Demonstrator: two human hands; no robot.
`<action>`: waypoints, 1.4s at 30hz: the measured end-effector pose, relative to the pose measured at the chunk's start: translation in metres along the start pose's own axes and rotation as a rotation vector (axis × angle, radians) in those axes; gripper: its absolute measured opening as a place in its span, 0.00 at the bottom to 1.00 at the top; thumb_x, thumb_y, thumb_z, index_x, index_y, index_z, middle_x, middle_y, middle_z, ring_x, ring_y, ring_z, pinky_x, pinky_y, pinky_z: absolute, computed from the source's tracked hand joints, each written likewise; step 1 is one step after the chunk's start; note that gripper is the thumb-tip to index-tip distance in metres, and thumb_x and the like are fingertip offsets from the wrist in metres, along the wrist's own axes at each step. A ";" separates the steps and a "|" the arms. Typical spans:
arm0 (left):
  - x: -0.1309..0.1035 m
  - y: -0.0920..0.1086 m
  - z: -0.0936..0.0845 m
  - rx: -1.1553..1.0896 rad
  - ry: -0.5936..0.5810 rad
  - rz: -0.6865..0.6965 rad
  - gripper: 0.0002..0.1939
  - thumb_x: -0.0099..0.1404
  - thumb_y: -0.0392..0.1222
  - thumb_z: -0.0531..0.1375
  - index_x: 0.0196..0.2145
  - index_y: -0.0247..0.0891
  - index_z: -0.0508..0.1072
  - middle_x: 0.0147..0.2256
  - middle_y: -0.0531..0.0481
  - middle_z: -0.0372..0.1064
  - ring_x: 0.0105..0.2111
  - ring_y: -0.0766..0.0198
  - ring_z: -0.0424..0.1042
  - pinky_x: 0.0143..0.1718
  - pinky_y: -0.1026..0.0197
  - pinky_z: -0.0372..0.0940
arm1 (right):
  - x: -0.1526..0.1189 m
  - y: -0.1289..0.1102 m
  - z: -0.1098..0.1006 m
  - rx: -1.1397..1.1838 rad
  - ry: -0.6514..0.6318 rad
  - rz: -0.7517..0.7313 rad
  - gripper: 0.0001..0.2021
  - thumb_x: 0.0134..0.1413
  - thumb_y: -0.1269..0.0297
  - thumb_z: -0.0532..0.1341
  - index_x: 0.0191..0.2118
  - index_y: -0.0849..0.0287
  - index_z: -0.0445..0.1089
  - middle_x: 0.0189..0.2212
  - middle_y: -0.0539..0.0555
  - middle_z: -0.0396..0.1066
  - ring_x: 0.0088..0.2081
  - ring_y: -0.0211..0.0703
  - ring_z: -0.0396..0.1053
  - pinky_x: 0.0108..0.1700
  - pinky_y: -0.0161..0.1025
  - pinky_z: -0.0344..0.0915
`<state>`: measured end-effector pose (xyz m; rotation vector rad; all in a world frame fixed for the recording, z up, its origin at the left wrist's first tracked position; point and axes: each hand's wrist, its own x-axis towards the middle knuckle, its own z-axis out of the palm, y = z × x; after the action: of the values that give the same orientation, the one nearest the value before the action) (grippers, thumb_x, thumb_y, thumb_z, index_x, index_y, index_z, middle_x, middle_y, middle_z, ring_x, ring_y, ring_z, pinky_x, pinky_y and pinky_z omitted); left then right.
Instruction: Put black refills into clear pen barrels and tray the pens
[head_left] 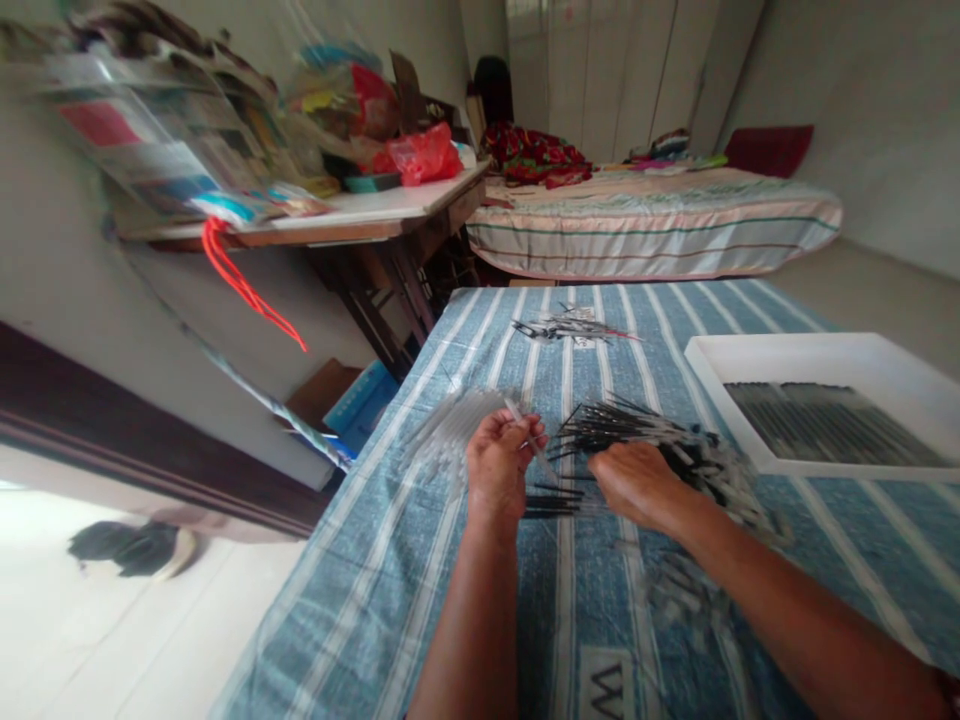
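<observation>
My left hand [501,460] pinches a thin translucent white tube [535,447] that looks like a pen barrel. It slants down to the right from between thumb and fingers. Beside that hand, on the left, lies a heap of similar pale tubes [442,435]. My right hand [634,483] is closed, knuckles up, at the edge of a pile of thin black sticks [611,420] resembling pen refills. What its fingertips hold, if anything, is hidden. Between the hands, several dark sticks [553,501] lie side by side on the striped blue cloth [405,590].
At the right stands a white tray [720,400] with a row of dark-filled tubes [825,425]. Small clear pieces [686,590] lie near my right forearm. A loose bunch of thin sticks [566,326] is at the far end. Beyond are a cluttered side table [360,218] and a bed [645,225].
</observation>
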<state>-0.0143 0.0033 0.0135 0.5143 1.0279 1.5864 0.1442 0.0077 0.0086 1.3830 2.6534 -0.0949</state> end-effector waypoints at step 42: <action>-0.019 -0.001 0.007 0.582 -0.667 -0.273 0.07 0.54 0.39 0.61 0.31 0.35 0.75 0.24 0.50 0.70 0.18 0.74 0.61 0.17 0.71 0.52 | -0.048 0.069 -0.056 -0.323 0.302 -0.260 0.09 0.56 0.76 0.52 0.30 0.59 0.65 0.23 0.53 0.68 0.26 0.40 0.63 0.29 0.38 0.51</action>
<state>-0.0028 -0.0120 0.0197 1.1517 0.9656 0.7581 0.2218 0.0156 0.0723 1.0144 2.9059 0.5312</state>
